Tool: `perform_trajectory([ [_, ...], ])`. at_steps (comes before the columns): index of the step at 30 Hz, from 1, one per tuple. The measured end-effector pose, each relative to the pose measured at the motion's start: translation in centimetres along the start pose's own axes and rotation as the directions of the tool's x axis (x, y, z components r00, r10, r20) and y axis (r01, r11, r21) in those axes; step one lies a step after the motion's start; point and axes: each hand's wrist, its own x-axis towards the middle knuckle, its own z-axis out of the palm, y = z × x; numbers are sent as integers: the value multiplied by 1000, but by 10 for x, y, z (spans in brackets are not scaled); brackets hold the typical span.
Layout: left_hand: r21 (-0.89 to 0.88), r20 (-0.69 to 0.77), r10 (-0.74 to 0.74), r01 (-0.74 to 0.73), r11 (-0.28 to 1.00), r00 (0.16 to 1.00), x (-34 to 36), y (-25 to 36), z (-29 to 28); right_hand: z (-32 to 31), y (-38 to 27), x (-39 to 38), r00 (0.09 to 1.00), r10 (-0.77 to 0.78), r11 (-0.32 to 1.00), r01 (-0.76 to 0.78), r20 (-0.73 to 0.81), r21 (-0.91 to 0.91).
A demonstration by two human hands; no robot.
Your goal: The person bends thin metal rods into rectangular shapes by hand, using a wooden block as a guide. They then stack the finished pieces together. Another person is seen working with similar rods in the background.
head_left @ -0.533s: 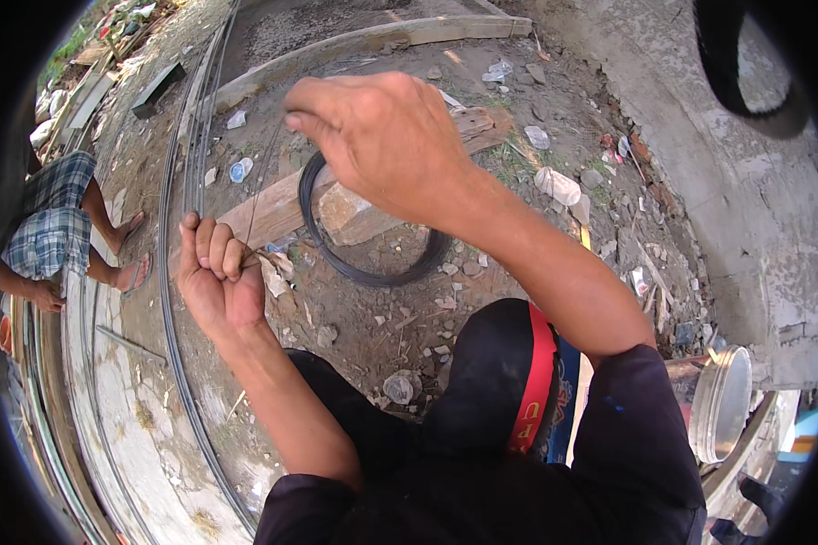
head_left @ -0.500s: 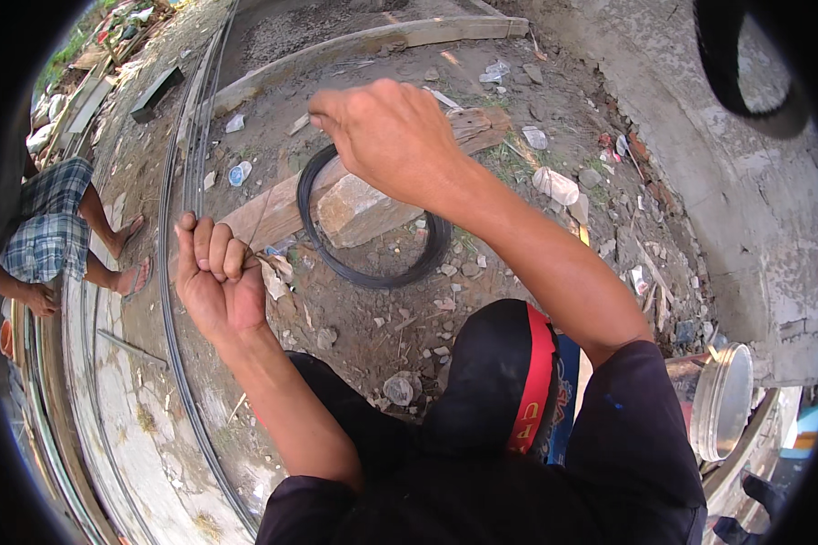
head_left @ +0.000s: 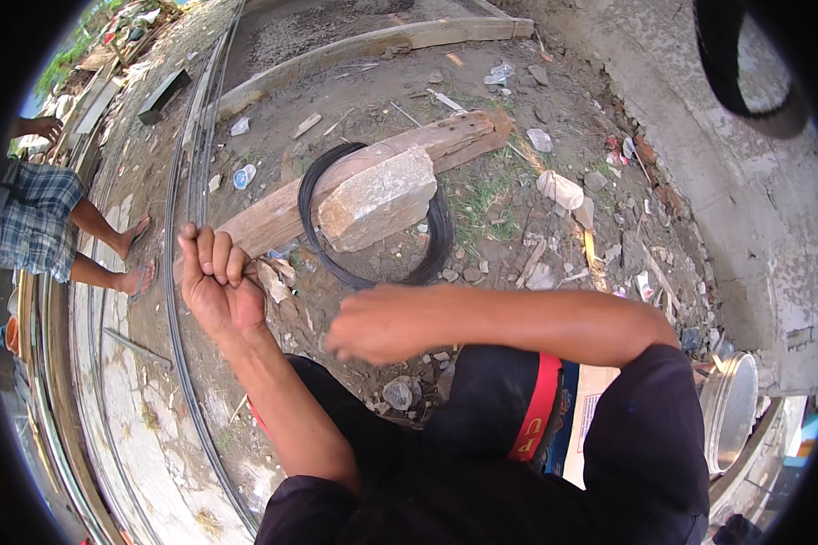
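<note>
My left hand (head_left: 223,286) is raised at left with fingers curled around what looks like thin wire, beside several long steel rods (head_left: 174,272) on the ground. My right hand (head_left: 382,322) is low in the middle, fingers bent and blurred; whatever they hold is too small to make out. Beyond it a coil of dark wire (head_left: 432,259) lies around a pale rough stone block (head_left: 373,200) and over a weathered wooden beam (head_left: 468,136).
At left stands another person (head_left: 41,218) in plaid shorts and sandals. A plank edge (head_left: 382,41) crosses the top. A concrete slab (head_left: 745,227) runs along the right, with a bucket (head_left: 732,409) near it. Rubble, litter and a plastic bottle (head_left: 559,189) lie around.
My right hand has swept down and toward me from above the coil, uncovering the stone block. My left hand has barely moved. The other person's hand is now higher.
</note>
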Motion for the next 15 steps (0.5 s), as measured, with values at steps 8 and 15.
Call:
perform_trajectory([
  [8,8,88,52,-53,999,995,1,-29,36,-49,47,22,849,347,917,-395,-399,-44],
  [15,-205,54,150,-136,969,987,3,54,-4,-45,-13,1,998,23,405,-56,51,912],
])
